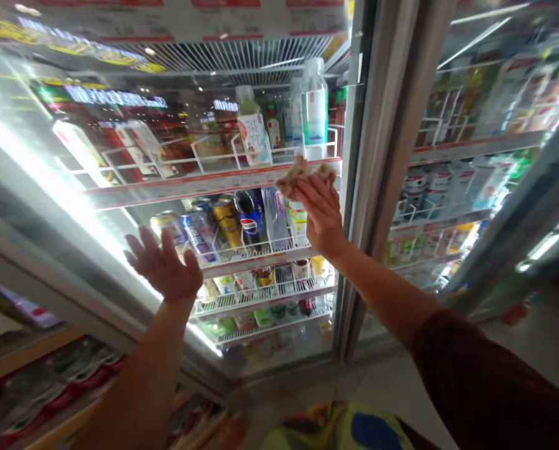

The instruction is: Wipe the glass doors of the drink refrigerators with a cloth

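Observation:
Under my right hand (323,215) is a crumpled, light brown cloth (298,175), pressed against the glass door (279,344) of a drinks fridge near its right frame. The fingers lie over the cloth, which sticks out above and beside them. My left hand (167,265) is raised at the left of the same door, fingers spread, holding nothing. Whether its palm touches the glass I cannot tell. Behind the glass, a Pepsi bottle (250,219) and several cans stand on the shelf between my hands.
Bottles, one with a teal label (314,112), stand on the upper shelf. A metal door frame (386,156) divides this fridge from another glass-fronted one at right. Wooden shelves (7,362) with packed goods are at lower left. Bright light strips and reflections cross the glass.

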Tool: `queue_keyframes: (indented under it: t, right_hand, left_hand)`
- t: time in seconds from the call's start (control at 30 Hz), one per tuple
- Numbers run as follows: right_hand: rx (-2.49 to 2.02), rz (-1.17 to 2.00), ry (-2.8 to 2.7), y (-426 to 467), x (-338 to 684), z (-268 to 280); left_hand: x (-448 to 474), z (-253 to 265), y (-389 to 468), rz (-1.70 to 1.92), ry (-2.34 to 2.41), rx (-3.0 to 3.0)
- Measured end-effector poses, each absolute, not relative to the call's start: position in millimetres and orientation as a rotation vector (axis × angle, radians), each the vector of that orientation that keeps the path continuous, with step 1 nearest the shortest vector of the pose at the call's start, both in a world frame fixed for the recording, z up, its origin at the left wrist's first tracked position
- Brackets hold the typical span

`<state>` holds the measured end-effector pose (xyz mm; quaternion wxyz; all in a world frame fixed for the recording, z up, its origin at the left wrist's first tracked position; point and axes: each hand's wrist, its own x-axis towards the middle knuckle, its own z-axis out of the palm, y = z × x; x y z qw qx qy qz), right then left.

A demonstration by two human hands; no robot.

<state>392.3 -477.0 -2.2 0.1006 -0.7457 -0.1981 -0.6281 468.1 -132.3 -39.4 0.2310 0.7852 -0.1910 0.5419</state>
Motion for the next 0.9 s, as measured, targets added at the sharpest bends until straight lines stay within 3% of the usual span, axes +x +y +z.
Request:
queue_keyframes:
  t: [0.2, 0.43, 0.5, 0.63, 0.7, 0.9]
  right_hand:
    - [-2.593, -1.493, -1.321, -451, 378, -95]
    - [-2.431, -1.631, -0.708, -480, 387, -28]
    - [-2.465, -1.582, -0.769, -479, 385, -44]
    - [-2.571, -1.433, -1.393, -474, 371, -105]
    - [-2.557, -1.448, -1.455, -479, 368, -108]
    - [-2.476, -1.693, -0.764, -505, 375, -33]
  left_hand:
    - [470, -40, -132, 1.523, -0.532, 2.169]
    - [483, -46, -125, 1.735, -0.629, 2.173]
    - [484, -46, -124, 1.748, -0.637, 2.173]
    - [484, -45, -123, 1.648, -0.594, 2.205]
    - [484, -44, -122, 1.59, -0.554, 2.23]
    - [486, -43, -119, 1.607, -0.534, 2.288]
